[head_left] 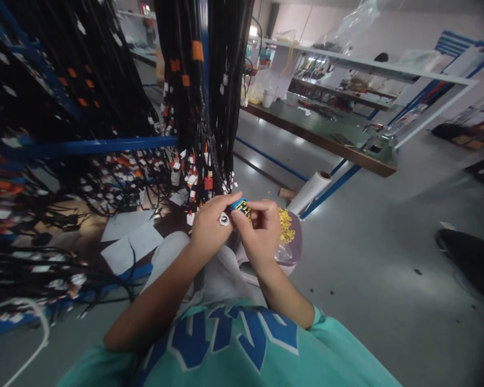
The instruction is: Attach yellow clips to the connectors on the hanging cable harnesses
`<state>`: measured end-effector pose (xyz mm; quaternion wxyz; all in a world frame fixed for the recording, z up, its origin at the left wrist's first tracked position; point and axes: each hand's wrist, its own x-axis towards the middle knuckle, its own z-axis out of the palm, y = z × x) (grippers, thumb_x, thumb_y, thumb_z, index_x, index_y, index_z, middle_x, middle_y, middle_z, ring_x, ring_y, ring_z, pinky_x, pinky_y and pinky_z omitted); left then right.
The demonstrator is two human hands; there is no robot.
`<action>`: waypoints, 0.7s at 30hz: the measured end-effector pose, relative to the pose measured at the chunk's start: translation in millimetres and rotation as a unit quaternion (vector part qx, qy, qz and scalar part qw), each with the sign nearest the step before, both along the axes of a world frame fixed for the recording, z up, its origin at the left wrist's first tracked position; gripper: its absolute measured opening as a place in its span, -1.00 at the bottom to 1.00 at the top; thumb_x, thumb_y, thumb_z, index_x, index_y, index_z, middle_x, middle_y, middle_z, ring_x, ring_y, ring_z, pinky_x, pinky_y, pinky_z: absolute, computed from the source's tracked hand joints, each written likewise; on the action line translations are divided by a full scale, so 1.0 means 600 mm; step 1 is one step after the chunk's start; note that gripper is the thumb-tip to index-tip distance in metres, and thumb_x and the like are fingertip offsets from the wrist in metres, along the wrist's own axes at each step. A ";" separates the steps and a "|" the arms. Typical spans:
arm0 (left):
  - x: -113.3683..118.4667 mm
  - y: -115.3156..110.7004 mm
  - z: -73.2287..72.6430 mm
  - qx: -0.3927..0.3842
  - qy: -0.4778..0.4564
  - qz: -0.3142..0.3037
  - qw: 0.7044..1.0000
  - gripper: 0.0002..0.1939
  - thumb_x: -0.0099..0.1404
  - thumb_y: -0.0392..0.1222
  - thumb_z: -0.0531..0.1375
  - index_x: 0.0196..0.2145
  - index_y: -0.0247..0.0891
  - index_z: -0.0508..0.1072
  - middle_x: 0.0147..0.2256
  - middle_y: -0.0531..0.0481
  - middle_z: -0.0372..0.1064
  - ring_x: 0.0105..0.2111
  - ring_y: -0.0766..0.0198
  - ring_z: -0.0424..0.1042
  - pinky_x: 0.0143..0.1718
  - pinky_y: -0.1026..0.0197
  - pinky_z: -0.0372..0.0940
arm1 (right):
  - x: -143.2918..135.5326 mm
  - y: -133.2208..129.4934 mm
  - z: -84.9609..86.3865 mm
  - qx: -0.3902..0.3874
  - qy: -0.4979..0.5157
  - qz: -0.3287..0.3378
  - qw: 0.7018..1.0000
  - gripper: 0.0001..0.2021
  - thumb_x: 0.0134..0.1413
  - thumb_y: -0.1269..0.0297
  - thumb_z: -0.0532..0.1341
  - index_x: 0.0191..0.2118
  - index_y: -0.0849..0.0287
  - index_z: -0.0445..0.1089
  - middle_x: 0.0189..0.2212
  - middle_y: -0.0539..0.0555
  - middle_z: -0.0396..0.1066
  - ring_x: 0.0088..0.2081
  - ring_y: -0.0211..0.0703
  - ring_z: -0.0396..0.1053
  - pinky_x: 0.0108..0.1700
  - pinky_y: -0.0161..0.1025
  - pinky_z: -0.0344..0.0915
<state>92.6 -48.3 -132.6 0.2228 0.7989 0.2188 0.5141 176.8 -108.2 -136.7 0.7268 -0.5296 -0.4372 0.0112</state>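
Over my lap, my left hand (pixel 213 224) grips a small blue, yellow and black connector (pixel 241 206) from its left side. A white ring-like piece (pixel 223 219) sits on a finger of that hand. From the right, my right hand (pixel 263 228) pinches at the same connector with thumb and forefinger. Whether a small piece lies between those fingertips is hidden. Just beyond my right hand, many small yellow plastic pieces (pixel 286 227) lie in a mauve container (pixel 296 242).
Bundles of black cable harnesses (pixel 201 80) hang from a blue rack (pixel 105 145) at left and ahead. White paper sheets (pixel 131 247) lie beside my knee. A green-topped workbench (pixel 326 121) stands ahead right, with a white roll (pixel 310 191) leaning below it.
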 end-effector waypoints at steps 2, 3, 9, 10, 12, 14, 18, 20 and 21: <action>0.002 0.000 -0.003 0.024 -0.012 0.007 1.000 -0.70 0.16 -0.39 0.12 -0.16 -0.29 0.50 -0.18 -0.04 0.52 -0.17 0.27 0.50 -0.10 0.24 0.39 | -0.001 0.001 -0.004 0.000 -0.007 -0.013 1.000 -0.85 -0.05 0.26 0.27 -0.33 0.12 0.31 -0.54 -0.13 0.14 -0.51 -0.36 0.13 -0.45 -0.34 0.11; 0.003 0.000 -0.005 0.035 -0.017 0.011 0.999 -0.71 0.16 -0.40 0.12 -0.16 -0.29 0.49 -0.18 -0.04 0.53 -0.18 0.27 0.50 -0.10 0.24 0.39 | -0.002 0.001 -0.005 -0.003 -0.005 -0.016 1.000 -0.86 -0.03 0.26 0.26 -0.32 0.12 0.31 -0.53 -0.13 0.14 -0.51 -0.37 0.12 -0.46 -0.35 0.11; 0.002 0.000 -0.011 0.047 -0.023 0.034 0.998 -0.71 0.15 -0.38 0.15 -0.15 -0.28 0.49 -0.19 -0.03 0.53 -0.20 0.27 0.50 -0.13 0.24 0.41 | 0.004 -0.010 -0.008 -0.031 -0.045 0.016 0.998 -0.87 0.04 0.25 0.22 -0.26 0.09 0.32 -0.43 -0.05 0.26 -0.41 -0.30 0.23 -0.38 -0.29 0.18; 0.001 0.000 -0.011 0.048 -0.022 0.037 0.998 -0.70 0.15 -0.39 0.15 -0.15 -0.27 0.49 -0.20 -0.03 0.53 -0.20 0.26 0.50 -0.13 0.23 0.41 | 0.006 -0.012 -0.008 -0.030 -0.055 0.018 0.998 -0.88 0.05 0.25 0.21 -0.25 0.09 0.33 -0.41 -0.04 0.28 -0.38 -0.28 0.25 -0.35 -0.27 0.20; 0.001 0.000 -0.011 0.060 -0.023 0.038 0.997 -0.69 0.13 -0.42 0.15 -0.15 -0.28 0.50 -0.20 -0.03 0.53 -0.20 0.27 0.50 -0.12 0.24 0.41 | 0.009 -0.013 -0.007 -0.032 -0.036 0.030 0.998 -0.92 0.07 0.26 0.19 -0.28 0.08 0.33 -0.42 -0.03 0.29 -0.38 -0.28 0.26 -0.32 -0.26 0.22; 0.001 0.000 -0.010 0.082 -0.025 0.033 0.996 -0.67 0.12 -0.45 0.14 -0.15 -0.29 0.49 -0.21 -0.03 0.53 -0.20 0.28 0.50 -0.11 0.25 0.41 | 0.013 -0.012 -0.005 -0.040 0.030 0.064 0.997 -0.91 0.03 0.27 0.21 -0.30 0.08 0.32 -0.44 -0.05 0.27 -0.40 -0.30 0.25 -0.34 -0.29 0.22; -0.004 0.002 -0.009 0.130 -0.011 0.035 0.991 -0.67 0.13 -0.46 0.14 -0.15 -0.26 0.49 -0.21 -0.02 0.53 -0.20 0.28 0.50 -0.11 0.23 0.41 | 0.026 -0.010 0.005 -0.075 0.165 0.189 0.965 -0.75 -0.12 0.25 0.30 -0.24 0.08 0.33 -0.39 -0.05 0.31 -0.38 -0.31 0.27 -0.36 -0.32 0.25; -0.006 0.002 -0.009 0.160 -0.001 0.037 0.986 -0.67 0.14 -0.45 0.13 -0.15 -0.26 0.48 -0.20 -0.02 0.53 -0.20 0.26 0.51 -0.12 0.21 0.42 | 0.031 -0.011 0.009 -0.105 0.192 0.235 0.947 -0.77 -0.14 0.24 0.31 -0.28 0.10 0.37 -0.39 -0.03 0.35 -0.39 -0.31 0.28 -0.38 -0.31 0.24; -0.007 0.002 -0.009 0.175 0.002 0.037 0.984 -0.67 0.15 -0.45 0.12 -0.14 -0.27 0.48 -0.20 -0.03 0.53 -0.20 0.26 0.51 -0.13 0.20 0.42 | 0.033 -0.011 0.011 -0.113 0.200 0.244 0.942 -0.79 -0.15 0.25 0.31 -0.30 0.12 0.39 -0.41 -0.03 0.36 -0.41 -0.31 0.28 -0.40 -0.31 0.23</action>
